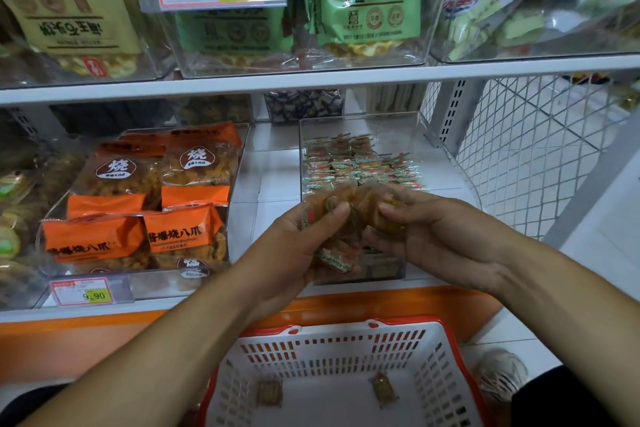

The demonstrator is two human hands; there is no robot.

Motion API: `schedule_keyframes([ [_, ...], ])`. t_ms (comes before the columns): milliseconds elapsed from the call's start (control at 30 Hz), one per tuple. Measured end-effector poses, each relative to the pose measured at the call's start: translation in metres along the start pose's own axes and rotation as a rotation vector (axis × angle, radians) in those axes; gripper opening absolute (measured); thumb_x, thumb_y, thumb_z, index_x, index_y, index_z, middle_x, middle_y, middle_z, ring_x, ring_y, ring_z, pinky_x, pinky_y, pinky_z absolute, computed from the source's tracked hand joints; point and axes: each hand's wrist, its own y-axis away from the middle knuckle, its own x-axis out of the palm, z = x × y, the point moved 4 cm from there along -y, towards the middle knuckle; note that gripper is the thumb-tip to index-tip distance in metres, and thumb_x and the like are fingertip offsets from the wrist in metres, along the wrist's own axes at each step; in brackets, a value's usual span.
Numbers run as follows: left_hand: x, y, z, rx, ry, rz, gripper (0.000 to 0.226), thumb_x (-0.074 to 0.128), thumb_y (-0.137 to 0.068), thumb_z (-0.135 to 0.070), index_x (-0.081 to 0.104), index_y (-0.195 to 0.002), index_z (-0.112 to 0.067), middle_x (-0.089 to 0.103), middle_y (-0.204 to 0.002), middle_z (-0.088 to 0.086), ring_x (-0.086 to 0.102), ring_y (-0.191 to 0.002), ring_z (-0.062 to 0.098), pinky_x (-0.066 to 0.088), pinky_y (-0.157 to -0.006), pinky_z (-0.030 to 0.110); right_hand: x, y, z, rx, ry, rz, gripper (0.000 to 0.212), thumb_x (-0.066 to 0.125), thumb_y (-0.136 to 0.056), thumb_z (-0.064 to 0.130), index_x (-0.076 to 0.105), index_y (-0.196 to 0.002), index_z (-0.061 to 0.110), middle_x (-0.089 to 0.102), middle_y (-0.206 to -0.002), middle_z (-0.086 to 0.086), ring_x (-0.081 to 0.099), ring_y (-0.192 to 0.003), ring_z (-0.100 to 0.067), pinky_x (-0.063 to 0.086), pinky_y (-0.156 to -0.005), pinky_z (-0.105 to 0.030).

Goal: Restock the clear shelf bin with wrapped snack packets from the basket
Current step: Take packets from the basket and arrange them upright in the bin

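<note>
A clear shelf bin (412,135) stands on the middle shelf, with several small wrapped snack packets (360,163) piled in its back half. At its front wall my left hand (294,250) and my right hand (436,232) together grip a bunch of the same packets (349,232). Fingers of both hands curl round the bunch. Below, a white basket (332,354) with a red rim holds two loose packets (382,388) on its floor.
To the left sits another clear bin of orange snack bags (145,204) with a price tag (83,295). The upper shelf (311,80) carries bins of green and yellow packs. A white wire mesh panel (526,149) closes the shelf's right end.
</note>
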Motion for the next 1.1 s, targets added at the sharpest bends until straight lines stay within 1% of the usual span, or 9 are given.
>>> schedule_keyframes([
  [100,-0.002,0.000,0.001,0.085,-0.214,-0.065,0.048,0.079,-0.078,-0.051,0.069,-0.122,-0.034,0.076,-0.115,0.006,0.073,-0.105,0.024,0.061,-0.077,0.034,0.003,0.001,-0.001,0.030,0.033,0.073,0.044,0.050,-0.094,0.004,0.059,-0.137,0.006,0.063,-0.135,-0.016,0.064,-0.118,-0.025,0.053,-0.100,-0.036],
  [200,-0.003,0.003,-0.001,0.231,-0.501,-0.163,0.053,0.072,-0.069,-0.066,0.070,-0.115,-0.040,0.077,-0.105,-0.010,0.074,-0.099,0.011,0.062,-0.080,0.028,0.006,0.003,-0.007,0.114,-0.007,0.148,0.044,0.045,-0.100,0.011,0.054,-0.143,0.009,0.057,-0.140,-0.017,0.063,-0.118,-0.028,0.052,-0.102,-0.043],
  [400,-0.003,0.004,-0.004,0.320,-0.727,-0.197,0.043,0.065,-0.069,-0.063,0.063,-0.108,-0.047,0.071,-0.099,-0.031,0.067,-0.092,-0.008,0.051,-0.071,0.007,0.010,0.004,-0.015,0.156,0.023,0.246,0.049,0.052,-0.100,0.026,0.048,-0.148,0.012,0.055,-0.134,-0.020,0.062,-0.116,-0.032,0.049,-0.102,-0.050],
  [633,-0.005,0.006,-0.006,0.406,-0.741,-0.225,0.062,0.071,-0.066,-0.054,0.054,-0.125,-0.044,0.071,-0.101,-0.027,0.067,-0.095,-0.011,0.049,-0.076,0.004,0.014,0.002,-0.013,0.121,-0.111,0.287,0.053,0.050,-0.099,0.011,0.039,-0.150,-0.001,0.040,-0.152,-0.030,0.036,-0.145,-0.041,0.030,-0.121,-0.049],
  [733,-0.003,0.006,-0.007,0.448,-0.722,-0.211,0.063,0.067,-0.073,-0.047,0.050,-0.133,-0.039,0.071,-0.105,-0.021,0.066,-0.095,-0.014,0.046,-0.078,0.002,0.010,0.000,-0.013,0.116,-0.160,0.264,0.054,0.051,-0.097,0.006,0.041,-0.149,-0.002,0.042,-0.151,-0.029,0.037,-0.145,-0.038,0.030,-0.121,-0.046],
  [833,0.000,0.004,-0.010,0.444,-0.711,-0.178,0.081,0.063,-0.077,-0.048,0.041,-0.152,-0.025,0.071,-0.113,-0.011,0.066,-0.100,-0.011,0.046,-0.082,0.004,0.006,-0.004,-0.013,0.101,-0.127,0.230,0.059,0.056,-0.093,0.007,0.040,-0.149,-0.003,0.038,-0.150,-0.028,0.036,-0.138,-0.035,0.026,-0.123,-0.047],
  [900,0.001,0.002,-0.009,0.424,-0.725,-0.146,0.083,0.057,-0.079,-0.055,0.041,-0.153,-0.023,0.071,-0.114,-0.014,0.066,-0.104,-0.008,0.048,-0.086,0.007,0.004,-0.006,-0.013,0.095,-0.100,0.246,0.065,0.064,-0.089,0.009,0.040,-0.148,-0.003,0.044,-0.143,-0.027,0.043,-0.133,-0.034,0.028,-0.120,-0.046],
  [1000,0.002,-0.001,-0.003,0.370,-0.742,-0.117,0.068,0.046,-0.087,-0.060,0.055,-0.142,-0.021,0.073,-0.111,-0.013,0.068,-0.106,0.002,0.057,-0.089,0.021,0.002,-0.009,-0.012,0.111,-0.086,0.292,0.065,0.080,-0.081,0.013,0.055,-0.140,0.004,0.057,-0.129,-0.021,0.057,-0.119,-0.034,0.044,-0.107,-0.048],
  [1100,0.003,-0.004,0.001,0.334,-0.716,-0.096,0.061,0.043,-0.091,-0.065,0.047,-0.147,-0.041,0.066,-0.133,-0.011,0.061,-0.123,0.004,0.052,-0.102,0.026,0.000,-0.011,-0.009,0.120,-0.047,0.306,0.057,0.082,-0.080,0.016,0.061,-0.132,0.008,0.063,-0.124,-0.020,0.064,-0.113,-0.033,0.055,-0.095,-0.048],
])
